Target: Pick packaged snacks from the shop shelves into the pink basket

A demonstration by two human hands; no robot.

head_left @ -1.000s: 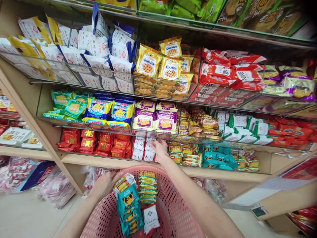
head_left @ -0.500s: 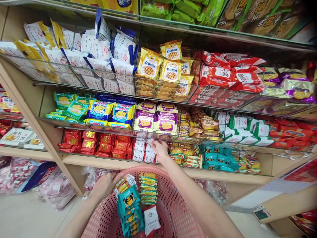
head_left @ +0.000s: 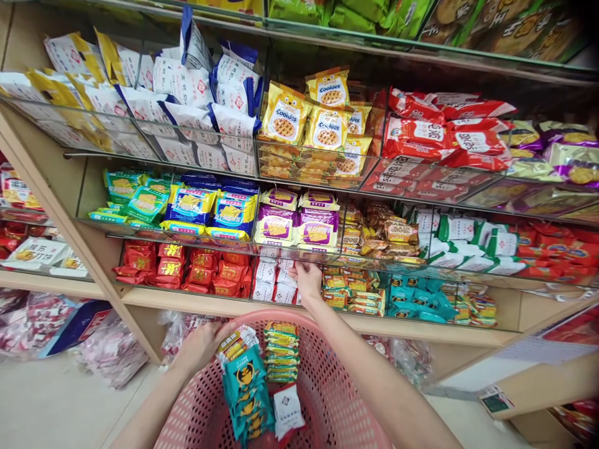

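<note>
My left hand (head_left: pixel 199 345) is closed round the rim of a pink plastic basket (head_left: pixel 344 368). Inside the basket lie a strip of teal snack packets (head_left: pixel 248 390), a stack of yellow-green packets (head_left: pixel 281 352) and a white packet (head_left: pixel 287 411). My right hand (head_left: pixel 307 282) reaches over the basket to the lowest shelf. Its curled fingers are at the white snack packets (head_left: pixel 283 284) there, seemingly pinching one; the fingertips are partly hidden among them.
Red packets (head_left: pixel 201 271) are left of the white ones; orange-yellow packets (head_left: pixel 353 290) and teal packets (head_left: pixel 416 298) are to the right. A glass shelf edge (head_left: pixel 224 243) runs just above my right hand. Plastic bags (head_left: pixel 110 352) lie on the floor at left.
The view has shifted slightly. My right hand stays at the white packets, its fingers a little more curled. My left hand keeps its hold on the basket rim.
</note>
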